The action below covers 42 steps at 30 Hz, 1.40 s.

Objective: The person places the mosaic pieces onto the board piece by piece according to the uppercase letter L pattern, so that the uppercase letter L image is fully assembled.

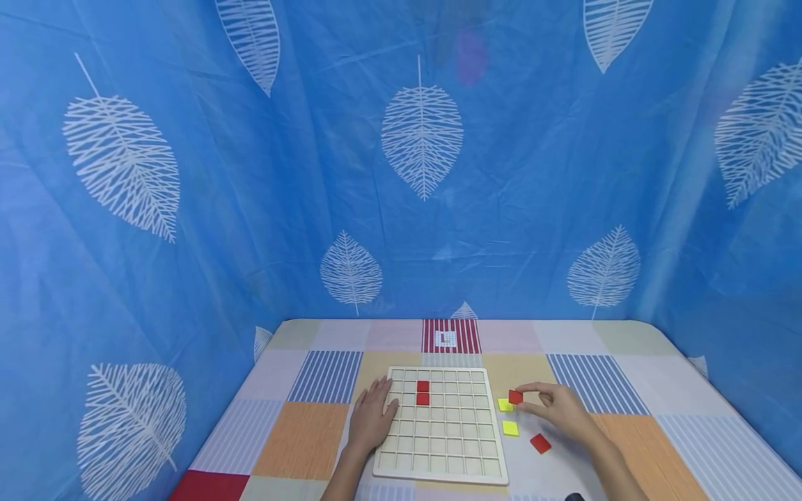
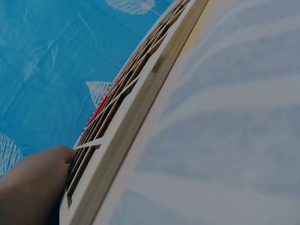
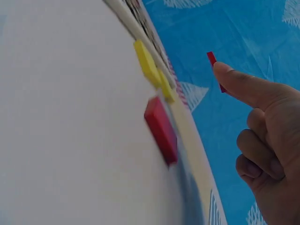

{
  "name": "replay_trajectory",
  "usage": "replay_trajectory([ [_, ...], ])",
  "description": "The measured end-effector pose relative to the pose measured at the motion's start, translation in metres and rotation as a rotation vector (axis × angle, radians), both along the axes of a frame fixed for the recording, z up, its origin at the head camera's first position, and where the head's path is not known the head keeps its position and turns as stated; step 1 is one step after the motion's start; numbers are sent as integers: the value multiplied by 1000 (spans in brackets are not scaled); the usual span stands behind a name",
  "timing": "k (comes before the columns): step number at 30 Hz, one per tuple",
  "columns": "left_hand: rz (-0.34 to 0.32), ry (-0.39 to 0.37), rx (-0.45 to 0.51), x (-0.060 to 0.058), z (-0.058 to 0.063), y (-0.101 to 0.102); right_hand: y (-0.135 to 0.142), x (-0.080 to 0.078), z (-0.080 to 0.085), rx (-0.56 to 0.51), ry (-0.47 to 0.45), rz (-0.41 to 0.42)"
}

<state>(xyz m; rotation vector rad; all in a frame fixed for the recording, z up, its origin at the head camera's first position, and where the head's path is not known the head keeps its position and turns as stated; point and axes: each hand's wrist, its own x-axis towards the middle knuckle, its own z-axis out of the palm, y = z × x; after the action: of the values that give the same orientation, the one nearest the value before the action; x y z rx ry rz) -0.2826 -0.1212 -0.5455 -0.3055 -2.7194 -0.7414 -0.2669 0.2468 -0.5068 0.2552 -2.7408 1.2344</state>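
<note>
A cream grid board [image 1: 438, 445] lies on the table, with two red square tiles [image 1: 422, 399] one above the other in its upper cells. My left hand [image 1: 371, 417] rests along the board's left edge, fingers extended and thumb over the grid. To the board's right, my right hand [image 1: 557, 410] pinches a red tile [image 1: 516, 396] between thumb and index finger; in the right wrist view this red tile [image 3: 210, 58] is held up off the table. Two yellow tiles [image 1: 510, 428] lie beside the board, one partly covered by the held tile. Another red tile [image 1: 540, 443] lies below the right hand.
A small white card [image 1: 445, 339] with a printed grid pattern lies behind the board on a red-striped patch. The patchwork tablecloth [image 1: 313, 438] covers the table. Blue curtains [image 1: 501, 209] with white leaves enclose the back and sides. A dark object [image 1: 574, 497] shows at the front edge.
</note>
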Motion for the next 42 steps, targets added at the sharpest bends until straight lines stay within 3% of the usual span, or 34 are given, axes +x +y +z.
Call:
replay_trajectory([
  [4, 2, 0, -2, 0, -1, 0, -15, -1, 8, -14, 74, 35],
  [14, 4, -6, 2, 0, 1, 1, -68, -15, 12, -33, 148, 144],
  [27, 4, -5, 7, 1, 2, 1, -131, -21, -3, 93, 102, 315],
  [34, 6, -2, 5, 1, 1, 1, -144, -20, -14, 88, 69, 321],
  [42, 1, 2, 3, 0, 1, 0, -150, -20, -18, 112, 102, 322],
])
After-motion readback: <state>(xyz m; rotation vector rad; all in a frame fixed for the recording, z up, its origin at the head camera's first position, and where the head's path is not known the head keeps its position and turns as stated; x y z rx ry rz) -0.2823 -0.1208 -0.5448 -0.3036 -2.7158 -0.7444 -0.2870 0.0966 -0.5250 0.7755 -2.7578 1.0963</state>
